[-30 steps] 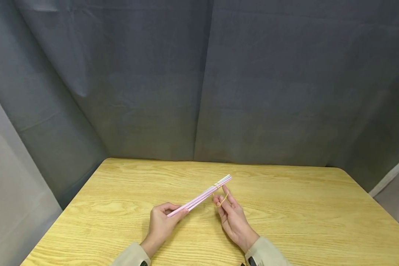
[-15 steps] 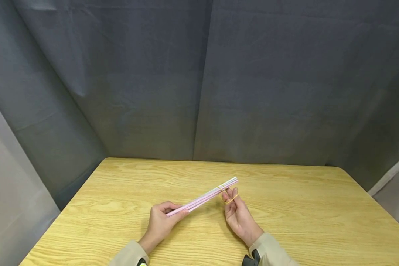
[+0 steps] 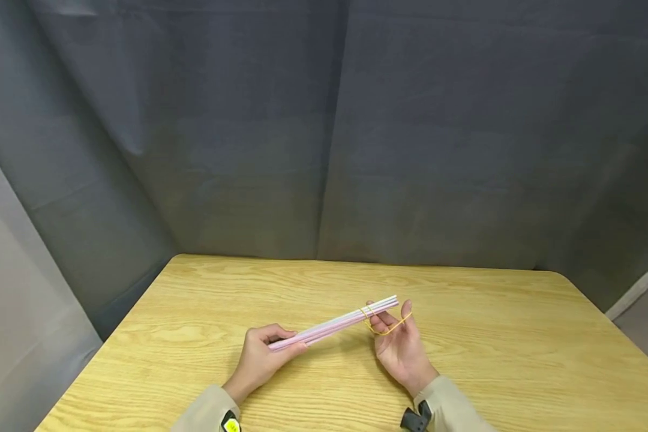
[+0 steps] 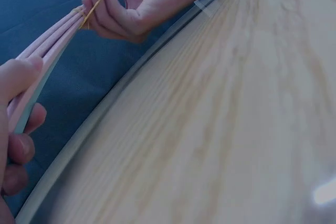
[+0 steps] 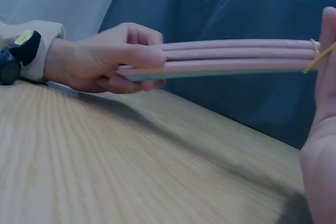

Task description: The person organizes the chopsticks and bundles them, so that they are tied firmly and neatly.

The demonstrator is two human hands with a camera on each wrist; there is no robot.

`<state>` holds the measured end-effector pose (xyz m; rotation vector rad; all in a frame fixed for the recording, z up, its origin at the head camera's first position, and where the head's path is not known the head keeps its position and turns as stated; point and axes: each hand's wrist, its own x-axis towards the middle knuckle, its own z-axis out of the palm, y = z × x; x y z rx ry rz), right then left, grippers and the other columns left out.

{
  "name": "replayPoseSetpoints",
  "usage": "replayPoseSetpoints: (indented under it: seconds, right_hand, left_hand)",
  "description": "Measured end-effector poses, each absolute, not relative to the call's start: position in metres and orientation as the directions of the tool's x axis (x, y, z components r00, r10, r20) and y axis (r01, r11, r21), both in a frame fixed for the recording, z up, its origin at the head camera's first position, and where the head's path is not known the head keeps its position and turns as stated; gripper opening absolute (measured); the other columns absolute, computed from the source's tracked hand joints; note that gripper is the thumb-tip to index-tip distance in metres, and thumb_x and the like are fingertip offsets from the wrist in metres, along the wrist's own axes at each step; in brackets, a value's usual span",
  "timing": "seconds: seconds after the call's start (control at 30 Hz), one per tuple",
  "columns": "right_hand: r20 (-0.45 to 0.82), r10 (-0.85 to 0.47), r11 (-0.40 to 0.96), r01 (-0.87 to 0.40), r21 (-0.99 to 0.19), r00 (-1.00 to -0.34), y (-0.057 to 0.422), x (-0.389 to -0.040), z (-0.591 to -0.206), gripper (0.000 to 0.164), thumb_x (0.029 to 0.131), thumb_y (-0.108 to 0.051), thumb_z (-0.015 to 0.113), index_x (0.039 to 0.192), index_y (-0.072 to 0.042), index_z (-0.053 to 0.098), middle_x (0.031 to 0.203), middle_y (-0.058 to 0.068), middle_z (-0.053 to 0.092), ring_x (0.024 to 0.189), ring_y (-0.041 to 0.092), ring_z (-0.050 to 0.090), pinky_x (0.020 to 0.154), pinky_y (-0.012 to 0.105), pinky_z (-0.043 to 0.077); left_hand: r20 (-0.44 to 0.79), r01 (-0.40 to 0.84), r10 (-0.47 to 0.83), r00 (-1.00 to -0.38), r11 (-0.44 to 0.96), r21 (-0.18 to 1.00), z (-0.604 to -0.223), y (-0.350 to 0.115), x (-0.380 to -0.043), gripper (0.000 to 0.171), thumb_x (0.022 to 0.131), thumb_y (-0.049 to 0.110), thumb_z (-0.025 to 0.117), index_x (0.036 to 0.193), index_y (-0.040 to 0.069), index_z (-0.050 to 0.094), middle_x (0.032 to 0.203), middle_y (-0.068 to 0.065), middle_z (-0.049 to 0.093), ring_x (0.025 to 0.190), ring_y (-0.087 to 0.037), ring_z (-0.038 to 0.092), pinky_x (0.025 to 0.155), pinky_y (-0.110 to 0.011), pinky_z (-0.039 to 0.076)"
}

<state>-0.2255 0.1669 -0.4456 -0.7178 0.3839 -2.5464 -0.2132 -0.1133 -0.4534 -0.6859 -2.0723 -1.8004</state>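
A bundle of several pink and pale straws (image 3: 332, 324) slants up to the right over the table. My left hand (image 3: 259, 357) grips its lower end, thumb on top and fingers beneath. Near the far end, a yellow rubber band (image 3: 387, 333) wraps the bundle, and one loop of it stretches out to my right hand (image 3: 402, 354). That loop hangs on the raised right thumb, while other right fingers are bent behind the straws. In the right wrist view, the straws (image 5: 236, 54) run side by side from the left hand (image 5: 115, 59) to the band.
The wooden table (image 3: 491, 336) lies under both hands. Dark grey curtains (image 3: 437, 132) hang behind it, and a pale panel (image 3: 21, 312) stands at the left. Both wrists carry dark strapped devices, such as the one at the right cuff (image 3: 416, 418).
My right hand has shifted right and its thumb has spread up, drawing the rubber band's loop wider. The straws' far end has swung right and slightly down; the left hand keeps its grip.
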Motion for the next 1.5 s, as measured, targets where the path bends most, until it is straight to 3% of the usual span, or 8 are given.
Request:
replayPoseSetpoints:
  seconds: [0.2, 0.5, 0.8, 1.03, 1.2, 1.33, 1.5]
  right_hand:
    - [0.454, -0.547, -0.819, 0.334, -0.467, -0.703, 0.179, -0.231, -0.447, 0.084, 0.097, -0.057, 0.013, 0.124, 0.01, 0.057, 0.104, 0.013, 0.071, 0.092, 0.012, 0.068, 0.08, 0.014, 0.052]
    - [0.499, -0.568, -0.795, 0.279, -0.539, -0.655, 0.183, -0.239, -0.448, 0.091, 0.097, -0.057, 0.003, 0.123, 0.01, 0.058, 0.109, 0.014, 0.07, 0.099, 0.015, 0.067, 0.083, 0.017, 0.052]
    - [0.423, -0.543, -0.715, 0.135, -0.686, -0.725, 0.192, -0.24, -0.445, 0.076, 0.103, -0.044, 0.008, 0.117, 0.004, 0.065, 0.097, 0.006, 0.073, 0.09, 0.01, 0.068, 0.078, 0.016, 0.053]
    - [0.439, -0.567, -0.74, 0.196, -0.644, -0.697, 0.195, -0.242, -0.443, 0.089, 0.099, -0.053, 0.001, 0.118, 0.008, 0.063, 0.099, 0.011, 0.072, 0.093, 0.014, 0.068, 0.079, 0.017, 0.054]
    - [0.397, -0.58, -0.722, 0.224, -0.655, -0.711, 0.197, -0.242, -0.441, 0.087, 0.099, -0.054, 0.004, 0.116, 0.007, 0.064, 0.097, 0.01, 0.072, 0.091, 0.014, 0.068, 0.079, 0.017, 0.054]
    - [0.355, -0.585, -0.704, 0.239, -0.669, -0.73, 0.199, -0.241, -0.441, 0.082, 0.099, -0.054, 0.01, 0.113, 0.004, 0.067, 0.096, 0.009, 0.073, 0.088, 0.012, 0.069, 0.078, 0.016, 0.054]
    - [0.357, -0.621, -0.638, 0.185, -0.748, -0.698, 0.197, -0.239, -0.445, 0.066, 0.104, -0.042, 0.015, 0.115, -0.002, 0.066, 0.095, 0.003, 0.073, 0.086, 0.006, 0.068, 0.075, 0.013, 0.053]
  left_hand:
    - [0.599, 0.623, 0.189, -0.778, 0.115, 0.773, -0.451, -0.112, -0.217, 0.015, 0.07, -0.001, 0.083, 0.081, -0.002, 0.073, 0.078, -0.016, 0.073, 0.064, -0.001, 0.061, 0.051, -0.021, 0.051]
    - [0.709, 0.734, 0.189, -0.679, 0.167, 0.658, -0.455, -0.115, -0.218, 0.017, 0.068, 0.005, 0.086, 0.079, 0.006, 0.075, 0.074, -0.009, 0.074, 0.059, 0.001, 0.059, 0.047, -0.018, 0.046]
    - [0.712, 0.741, 0.207, -0.671, 0.215, 0.636, -0.446, -0.111, -0.215, 0.019, 0.062, -0.006, 0.085, 0.074, 0.0, 0.073, 0.07, -0.014, 0.072, 0.057, 0.003, 0.056, 0.045, -0.018, 0.044]
    - [0.756, 0.789, 0.226, -0.614, 0.189, 0.584, -0.422, -0.107, -0.201, 0.02, 0.059, -0.011, 0.083, 0.071, -0.003, 0.07, 0.068, -0.017, 0.071, 0.055, -0.001, 0.058, 0.044, -0.017, 0.044]
    - [0.805, 0.836, 0.228, -0.548, 0.171, 0.521, -0.42, -0.105, -0.201, 0.022, 0.056, -0.014, 0.083, 0.069, -0.004, 0.068, 0.067, -0.019, 0.07, 0.055, -0.003, 0.06, 0.043, -0.018, 0.043]
    - [0.787, 0.825, 0.25, -0.564, 0.176, 0.536, -0.432, -0.105, -0.208, 0.021, 0.059, -0.012, 0.083, 0.07, -0.003, 0.069, 0.069, -0.018, 0.07, 0.056, -0.004, 0.061, 0.044, -0.017, 0.045]
    - [0.753, 0.793, 0.254, -0.608, 0.256, 0.553, -0.452, -0.114, -0.213, 0.02, 0.062, -0.002, 0.087, 0.072, 0.006, 0.071, 0.072, -0.011, 0.073, 0.061, -0.001, 0.063, 0.05, -0.014, 0.046]
